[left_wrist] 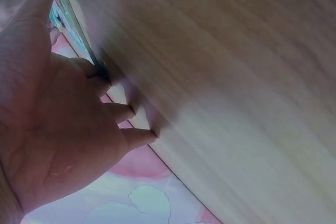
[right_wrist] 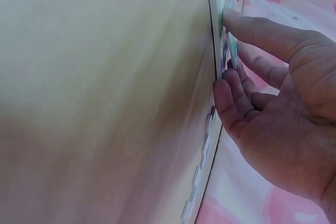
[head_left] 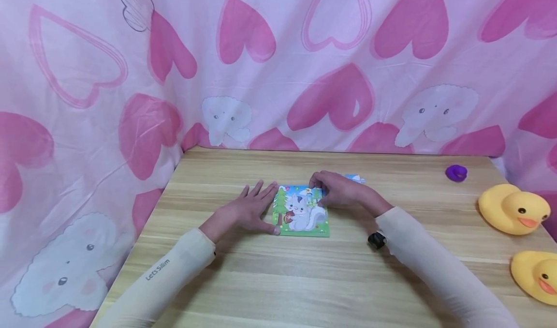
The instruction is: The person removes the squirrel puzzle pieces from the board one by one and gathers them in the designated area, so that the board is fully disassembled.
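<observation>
**Puzzle: both hands on it, mid-table**

Puzzle [head_left: 301,213] lies flat on the wooden table [head_left: 304,279], roughly centre. We see our left hand [head_left: 248,209] spread flat beside its left edge, fingers [left_wrist: 139,136] straight and released, thumb tip touching the lower left corner. Right hand [head_left: 341,190] sits over the upper right corner, fingers [right_wrist: 231,95] curled down onto the puzzle's top edge, thumb extended along it; whether they pinch a loose piece we cannot tell. Just behind the right hand, 1 loose puzzle piece [head_left: 356,178] on the table. Further right: a purple object [head_left: 456,173], then 2 yellow rubber ducks [head_left: 513,208] at the table's right edge. Pink heart-print cloth [head_left: 278,62] hangs behind and left.
</observation>
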Motion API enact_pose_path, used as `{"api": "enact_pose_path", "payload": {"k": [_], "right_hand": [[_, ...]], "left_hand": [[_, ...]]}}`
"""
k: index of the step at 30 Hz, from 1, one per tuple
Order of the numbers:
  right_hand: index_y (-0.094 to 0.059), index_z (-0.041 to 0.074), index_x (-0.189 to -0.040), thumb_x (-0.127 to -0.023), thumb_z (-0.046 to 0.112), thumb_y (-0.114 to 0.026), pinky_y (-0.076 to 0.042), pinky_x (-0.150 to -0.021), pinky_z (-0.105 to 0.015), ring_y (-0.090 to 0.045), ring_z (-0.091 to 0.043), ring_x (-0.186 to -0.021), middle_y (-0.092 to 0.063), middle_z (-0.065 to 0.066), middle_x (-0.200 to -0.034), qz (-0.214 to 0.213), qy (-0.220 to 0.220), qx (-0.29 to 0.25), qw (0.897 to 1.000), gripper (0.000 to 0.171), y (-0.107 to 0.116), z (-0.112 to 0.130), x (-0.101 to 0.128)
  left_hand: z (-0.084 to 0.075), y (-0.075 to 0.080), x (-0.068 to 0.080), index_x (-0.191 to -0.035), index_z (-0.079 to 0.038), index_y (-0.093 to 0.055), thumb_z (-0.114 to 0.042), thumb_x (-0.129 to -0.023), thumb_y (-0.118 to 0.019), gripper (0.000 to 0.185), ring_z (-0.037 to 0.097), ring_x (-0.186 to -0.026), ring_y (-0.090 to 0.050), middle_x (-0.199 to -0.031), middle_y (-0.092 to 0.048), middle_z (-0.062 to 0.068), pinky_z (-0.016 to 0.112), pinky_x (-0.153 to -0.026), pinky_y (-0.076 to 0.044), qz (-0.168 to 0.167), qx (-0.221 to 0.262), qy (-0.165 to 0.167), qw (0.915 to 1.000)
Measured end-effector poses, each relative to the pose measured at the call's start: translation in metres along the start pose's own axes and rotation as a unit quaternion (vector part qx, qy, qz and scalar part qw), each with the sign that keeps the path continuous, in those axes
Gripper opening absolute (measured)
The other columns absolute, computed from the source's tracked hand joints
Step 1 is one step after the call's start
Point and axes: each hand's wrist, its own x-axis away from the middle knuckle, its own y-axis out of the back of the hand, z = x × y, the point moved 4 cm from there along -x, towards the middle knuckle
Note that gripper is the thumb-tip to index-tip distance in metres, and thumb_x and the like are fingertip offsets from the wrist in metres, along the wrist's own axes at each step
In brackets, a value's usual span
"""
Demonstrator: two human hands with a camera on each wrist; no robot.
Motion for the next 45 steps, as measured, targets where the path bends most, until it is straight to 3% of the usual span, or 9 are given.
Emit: {"api": "enact_pose_path", "payload": {"k": [14,27,36,45], "right_hand": [[-0.068,0.015,-0.123,-0.088,0.011,-0.085,-0.057,-0.094,-0.036,-0.059,-0.022,-0.103,-0.067,-0.003,-0.112,-0.002,-0.03,0.009,1.0,0.039,0.005,0.001,-0.002],[-0.073,0.008,-0.129,-0.09,0.009,-0.084,-0.062,-0.091,-0.037,-0.069,-0.018,-0.097,-0.075,-0.006,-0.115,-0.027,-0.005,-0.009,1.0,0.041,0.013,-0.008,0.004],[-0.072,0.01,-0.133,-0.092,0.01,-0.081,-0.063,-0.091,-0.038,-0.069,-0.018,-0.098,-0.073,-0.008,-0.124,-0.061,-0.01,-0.02,0.998,0.042,0.025,-0.018,0.02],[-0.071,0.011,-0.135,-0.092,0.007,-0.081,-0.061,-0.082,-0.03,-0.067,-0.019,-0.094,-0.073,-0.008,-0.122,-0.092,-0.013,-0.017,0.996,0.044,0.042,-0.038,0.044]], "left_hand": [[-0.001,0.0,0.0,-0.172,-0.021,0.001,-0.082,-0.084,-0.067,0.127,0.034,-0.168,0.005,-0.181,0.003,-0.004,0.063,-0.135,-0.004,-0.008,-0.018,-0.007,0.9998],[-0.001,0.001,0.0,-0.172,-0.021,0.003,-0.083,-0.084,-0.066,0.128,0.033,-0.168,0.006,-0.181,0.005,-0.005,0.063,-0.135,-0.004,-0.007,-0.023,-0.004,0.9997],[0.0,0.0,0.001,-0.171,-0.022,0.005,-0.083,-0.083,-0.066,0.129,0.032,-0.168,0.007,-0.181,0.007,-0.006,0.062,-0.135,-0.003,-0.005,-0.019,0.002,0.9998],[-0.002,0.0,0.001,-0.171,-0.021,0.004,-0.083,-0.083,-0.067,0.129,0.032,-0.168,0.007,-0.181,0.006,-0.005,0.063,-0.135,-0.002,-0.003,-0.016,-0.002,0.9999]]}}
